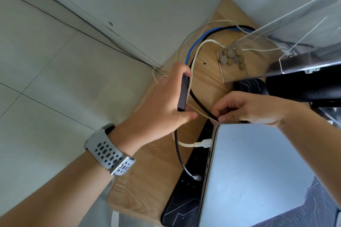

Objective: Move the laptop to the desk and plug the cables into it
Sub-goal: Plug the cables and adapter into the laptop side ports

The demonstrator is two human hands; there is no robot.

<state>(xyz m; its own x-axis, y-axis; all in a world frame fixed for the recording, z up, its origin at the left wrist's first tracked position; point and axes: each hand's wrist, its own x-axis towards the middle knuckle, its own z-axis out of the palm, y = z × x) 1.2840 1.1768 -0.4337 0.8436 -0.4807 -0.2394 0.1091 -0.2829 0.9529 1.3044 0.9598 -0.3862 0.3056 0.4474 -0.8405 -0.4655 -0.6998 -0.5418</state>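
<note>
Dark plastic is filling the left hand [166,101]: a slim adapter [183,94] is being pinched lengthwise, fingers at its far end and thumb at its near end, with a blue cable [193,46] running into its far end. The right hand [247,107] is closing thumb and fingertips on a black cable [201,104] just beyond the laptop's far corner; a thin white cord [195,57] is passing through the same pinch, and whether it is gripped too cannot be told.

The laptop [258,167], lid shut, is already lying on the desk [147,180], partly over a black mat [184,199]. A white plug [203,143] is sitting in its left edge. Another stretch of black cable is ending in a plug [196,178] right by the same edge, though whether it is seated cannot be made out.

Outward, the leads are looping together toward a clear stand [304,29] and a scatter of coins [232,58].

The risks appear to lie in the tangle. Pulling the black cable while the white cord is crossing it could drag the seated white plug loose or strain its port. A tug on the blue cable could sweep the loops across the coins and scatter them. The adapter, held only at its ends, could slip as it is being turned toward a port.
</note>
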